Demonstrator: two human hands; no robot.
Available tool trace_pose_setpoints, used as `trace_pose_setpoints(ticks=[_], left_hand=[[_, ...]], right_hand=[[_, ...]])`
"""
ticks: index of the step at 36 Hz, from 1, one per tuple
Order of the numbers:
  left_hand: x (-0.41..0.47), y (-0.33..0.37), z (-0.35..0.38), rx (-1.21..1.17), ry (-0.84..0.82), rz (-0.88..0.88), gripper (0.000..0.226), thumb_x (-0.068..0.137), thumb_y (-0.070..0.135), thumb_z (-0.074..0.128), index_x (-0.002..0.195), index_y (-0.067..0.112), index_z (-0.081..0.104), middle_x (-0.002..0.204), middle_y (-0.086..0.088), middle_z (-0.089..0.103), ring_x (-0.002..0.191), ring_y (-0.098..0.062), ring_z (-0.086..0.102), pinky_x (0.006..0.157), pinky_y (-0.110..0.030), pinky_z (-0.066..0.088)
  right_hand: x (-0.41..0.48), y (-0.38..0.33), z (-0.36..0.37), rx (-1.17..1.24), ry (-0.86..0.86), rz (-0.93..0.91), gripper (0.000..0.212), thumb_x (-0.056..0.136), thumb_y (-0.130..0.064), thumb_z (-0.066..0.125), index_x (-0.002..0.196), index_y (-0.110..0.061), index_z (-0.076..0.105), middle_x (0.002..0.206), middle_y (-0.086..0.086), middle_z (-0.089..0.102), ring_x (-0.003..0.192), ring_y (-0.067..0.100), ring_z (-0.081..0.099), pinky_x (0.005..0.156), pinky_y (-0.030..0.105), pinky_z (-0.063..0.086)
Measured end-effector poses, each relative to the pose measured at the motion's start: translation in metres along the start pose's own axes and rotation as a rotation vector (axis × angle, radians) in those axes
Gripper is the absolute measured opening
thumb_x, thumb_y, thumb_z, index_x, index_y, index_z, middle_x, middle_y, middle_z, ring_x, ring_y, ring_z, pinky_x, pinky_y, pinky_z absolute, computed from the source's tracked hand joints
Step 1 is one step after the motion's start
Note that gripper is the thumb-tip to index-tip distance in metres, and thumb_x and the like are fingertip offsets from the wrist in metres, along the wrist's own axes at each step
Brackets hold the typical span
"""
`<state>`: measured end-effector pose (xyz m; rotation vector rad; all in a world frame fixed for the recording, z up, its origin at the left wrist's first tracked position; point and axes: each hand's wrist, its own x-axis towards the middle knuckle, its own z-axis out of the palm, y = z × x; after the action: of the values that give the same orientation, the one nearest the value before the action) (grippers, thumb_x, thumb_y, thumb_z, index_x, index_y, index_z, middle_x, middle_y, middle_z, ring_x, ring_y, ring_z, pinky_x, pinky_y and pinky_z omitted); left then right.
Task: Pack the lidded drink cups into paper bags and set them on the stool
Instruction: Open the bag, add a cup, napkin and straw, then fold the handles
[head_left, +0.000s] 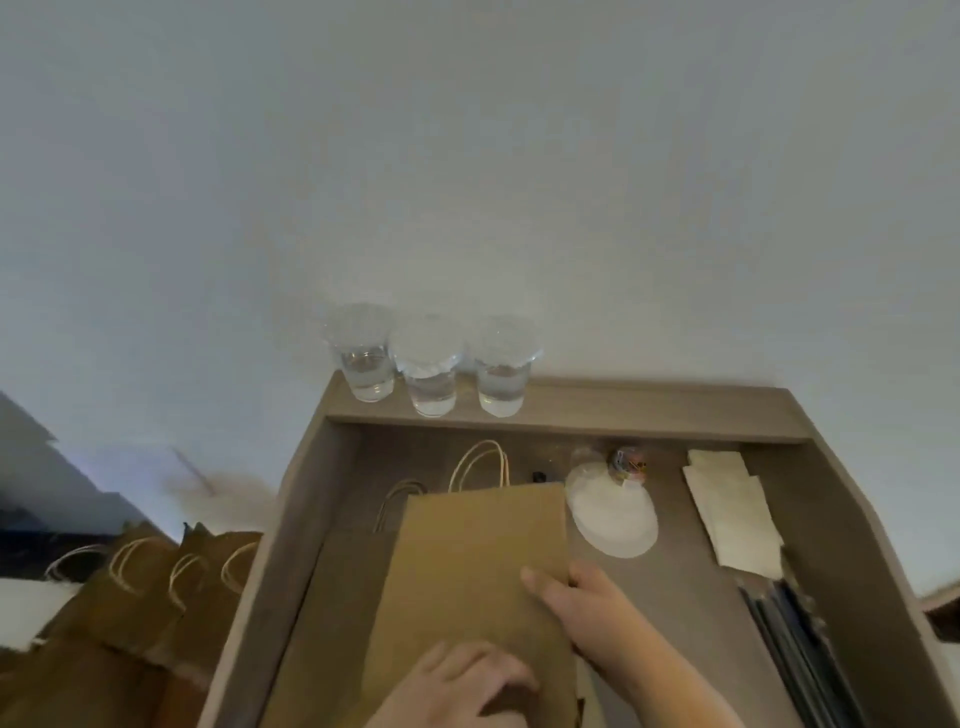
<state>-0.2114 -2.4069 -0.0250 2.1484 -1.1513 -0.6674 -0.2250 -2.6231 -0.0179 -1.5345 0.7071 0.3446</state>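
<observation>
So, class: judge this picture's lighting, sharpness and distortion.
Head view: dim, flat light; soft throughout; three lidded cups smeared and glary; wide-angle bending of the desk's edges; bags at left blurred; both hands on the flat paper bag fairly clear.

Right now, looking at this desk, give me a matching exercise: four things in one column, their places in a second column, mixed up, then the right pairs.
Things
1. three lidded cups
2. flat paper bag
3. napkins
4. standing paper bags

Places
A. off the desk, to its left
B. on the raised back ledge, by the wall
C. under both hands, the left hand and the right hand, on the desk middle
D. on the desk's right side

Pairs: 1-B, 2-C, 3-D, 4-A
</observation>
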Motion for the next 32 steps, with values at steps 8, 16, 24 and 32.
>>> trace_pose_setpoints(ticks=[8,16,24,32], left_hand=[[0.022,0.021,-0.006,-0.145,0.310,-0.136,0.026,0.102,0.054,0.062,0.118,0.038,0.073,0.149,0.019,0.053,0.133,0.017,0.047,0.120,-0.025,0.037],[0.024,0.080,-0.051,-1.344,0.552,-0.126,0.105,0.050,0.072,0.095,0.126,0.004,0.073,0.121,-0.026,0.075,0.102,-0.036,0.077,0.080,-0.048,0.065],[0.032,0.100,-0.063,-1.295,0.391,-0.240,0.069,0.077,0.060,0.088,0.123,0.011,0.076,0.126,-0.028,0.072,0.111,-0.041,0.074,0.085,-0.049,0.062],[0.047,0.109,-0.066,-1.356,0.288,-0.357,0.070,0.071,0.072,0.078,0.116,0.020,0.080,0.114,-0.012,0.079,0.094,-0.030,0.079,0.076,-0.044,0.062]], right_hand=[[-0.034,-0.042,-0.050,-0.342,-0.044,-0.435,0.018,0.108,-0.045,0.056,0.103,-0.051,0.071,0.090,-0.012,0.080,0.083,0.004,0.075,0.087,0.035,0.060],[-0.071,-0.043,-0.051,-0.576,-0.376,-0.828,0.052,0.109,-0.005,0.057,0.152,-0.030,0.045,0.151,-0.022,0.047,0.155,0.005,0.037,0.125,0.023,0.031],[-0.093,-0.038,-0.060,-0.364,-0.277,-0.821,0.057,0.104,-0.062,0.044,0.158,-0.042,0.046,0.157,-0.011,0.046,0.149,0.013,0.046,0.122,0.042,0.037],[-0.109,-0.043,-0.045,-0.300,0.110,-0.732,0.083,0.081,-0.097,0.038,0.106,-0.023,0.065,0.102,-0.004,0.059,0.097,0.013,0.064,0.087,0.026,0.049]])
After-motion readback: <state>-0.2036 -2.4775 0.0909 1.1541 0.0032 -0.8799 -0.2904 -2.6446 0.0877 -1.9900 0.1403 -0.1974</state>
